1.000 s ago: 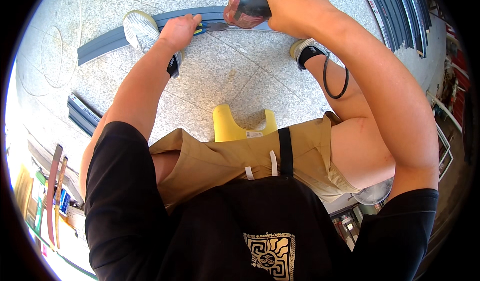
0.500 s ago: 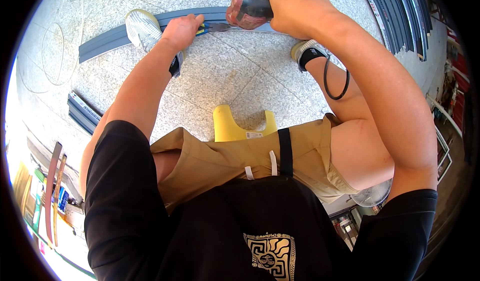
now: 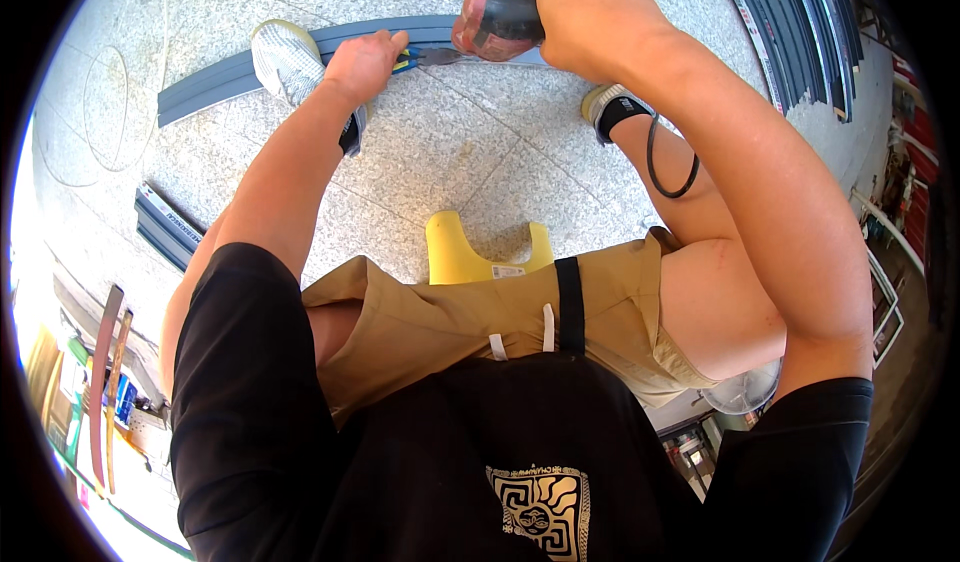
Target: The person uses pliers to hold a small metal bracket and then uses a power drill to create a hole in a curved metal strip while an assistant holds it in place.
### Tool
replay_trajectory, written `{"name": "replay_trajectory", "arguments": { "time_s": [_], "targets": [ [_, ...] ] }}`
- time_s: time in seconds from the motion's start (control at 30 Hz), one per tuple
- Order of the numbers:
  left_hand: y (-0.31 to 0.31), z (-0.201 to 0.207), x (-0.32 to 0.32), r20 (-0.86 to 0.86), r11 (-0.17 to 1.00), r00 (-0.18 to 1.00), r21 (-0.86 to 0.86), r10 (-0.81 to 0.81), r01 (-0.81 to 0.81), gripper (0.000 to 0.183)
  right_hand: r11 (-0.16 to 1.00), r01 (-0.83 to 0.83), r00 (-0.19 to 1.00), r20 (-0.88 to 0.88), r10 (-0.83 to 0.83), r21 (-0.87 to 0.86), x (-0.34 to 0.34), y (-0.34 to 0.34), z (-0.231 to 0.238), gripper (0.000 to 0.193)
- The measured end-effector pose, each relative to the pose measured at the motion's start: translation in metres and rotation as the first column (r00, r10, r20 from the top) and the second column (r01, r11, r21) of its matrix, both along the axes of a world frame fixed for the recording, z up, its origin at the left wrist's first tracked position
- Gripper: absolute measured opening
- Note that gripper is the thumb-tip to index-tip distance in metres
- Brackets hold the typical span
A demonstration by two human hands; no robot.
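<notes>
A long grey profile strip lies on the floor, with my left shoe on it. My left hand is closed on a pair of pliers with blue and yellow handles, whose jaws reach along the strip's near edge toward the tool. Above the strip, my right hand grips a worn red and black power tool. Its working end and the point where it meets the strip are hidden from view.
More dark grey strips lie bundled at the far right, and a shorter stack lies left. A yellow plastic piece is between my legs. A black cable loops by my right shin. Thin wire curls on the far-left floor.
Both hands keep their hold on the pliers and the power tool. My right hand and forearm have shifted very slightly; otherwise the scene looks the same.
</notes>
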State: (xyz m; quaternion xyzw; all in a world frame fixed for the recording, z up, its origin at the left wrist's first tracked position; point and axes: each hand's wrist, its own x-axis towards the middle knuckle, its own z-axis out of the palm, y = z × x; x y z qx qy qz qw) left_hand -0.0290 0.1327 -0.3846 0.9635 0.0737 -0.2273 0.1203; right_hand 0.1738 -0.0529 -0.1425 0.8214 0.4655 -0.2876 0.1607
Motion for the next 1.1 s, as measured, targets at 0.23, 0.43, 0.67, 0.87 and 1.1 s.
{"name": "replay_trajectory", "arguments": {
  "time_s": [0.23,0.43,0.67,0.87,1.1],
  "targets": [
    [0.000,-0.002,-0.001,0.016,1.000,1.000,-0.004,0.000,0.000,0.029,0.997,-0.038,0.999,-0.018,0.037,-0.065,0.001,0.006,0.002,0.021],
    [0.001,-0.004,0.000,0.012,1.000,1.000,-0.011,0.003,-0.003,0.031,0.997,-0.064,0.998,-0.028,0.062,-0.052,0.001,0.004,0.002,0.020],
    [0.000,-0.004,-0.001,-0.002,1.000,1.000,0.005,0.003,-0.003,0.032,0.999,-0.030,0.999,-0.016,0.030,-0.033,0.002,0.001,-0.004,0.020],
    [0.004,-0.009,0.000,-0.009,0.999,0.999,0.007,-0.044,0.044,0.031,0.996,-0.049,0.999,-0.018,0.048,-0.078,0.008,0.002,-0.007,0.020],
    [0.003,-0.011,0.001,-0.032,0.999,0.999,0.018,-0.031,0.031,0.031,0.995,-0.070,0.993,-0.102,0.063,-0.067,0.022,0.007,-0.004,0.021]
  ]
}}
